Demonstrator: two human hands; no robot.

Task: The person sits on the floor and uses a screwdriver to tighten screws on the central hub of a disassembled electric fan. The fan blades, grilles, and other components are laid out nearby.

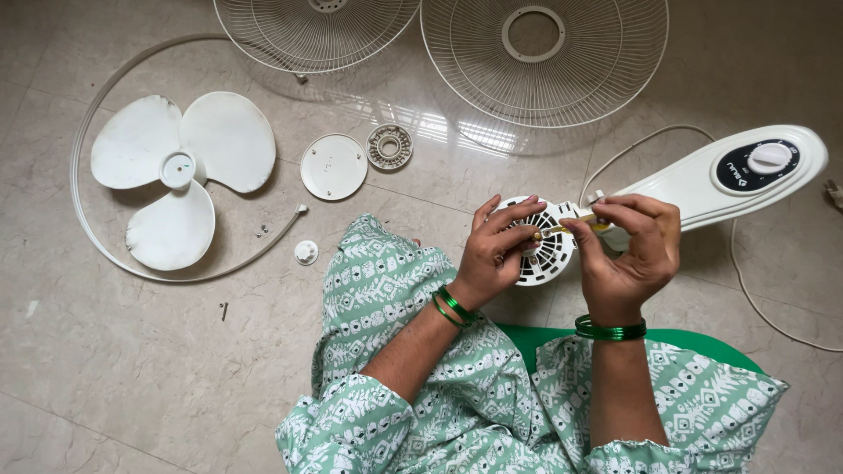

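Hands meet over the round white vented plastic motor housing point(546, 250) of a dismantled fan lying on the tiled floor: the left hand point(499, 250) cups its face, fingers curled on it, while the right hand point(625, 250) pinches a slim yellow-handled screwdriver point(575, 225). Judging by this, a housing screw is being worked, calling for steady turning with the tip seated. The screwdriver's long axis runs roughly level, tip pointing left; the white fan body with dark control dial point(738, 171) stretches away right.
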